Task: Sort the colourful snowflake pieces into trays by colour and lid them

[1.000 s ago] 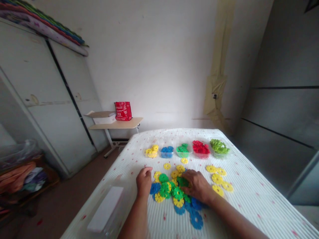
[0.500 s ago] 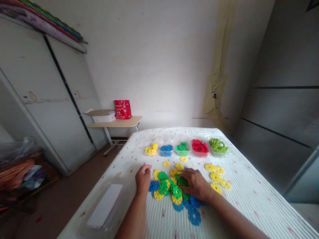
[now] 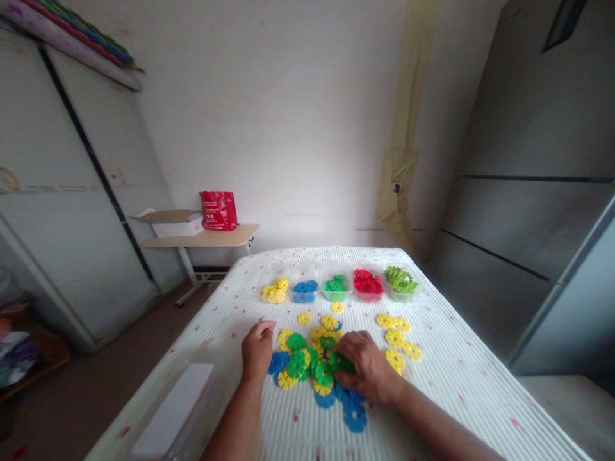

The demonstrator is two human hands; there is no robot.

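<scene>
A pile of notched plastic building discs in green, yellow and blue lies on the table before me. My right hand rests on the pile's right side, its fingers curled over a green disc that is partly covered. Left of the pile, my left hand is loosely closed with the thumb towards the right; whatever its fingers may hold is hidden. Blue discs spread out at the pile's near side. Several yellow discs lie in a separate group to the right of my right hand.
Along the far part of the table stand clear tubs of yellow, blue, green, red and light green pieces. A clear container with a white block lies near left. A side table holds a red bag.
The view has turned slightly right, so everything sits further left. My right hand has shifted a little nearer over the green discs; my left hand stays beside the pile.
</scene>
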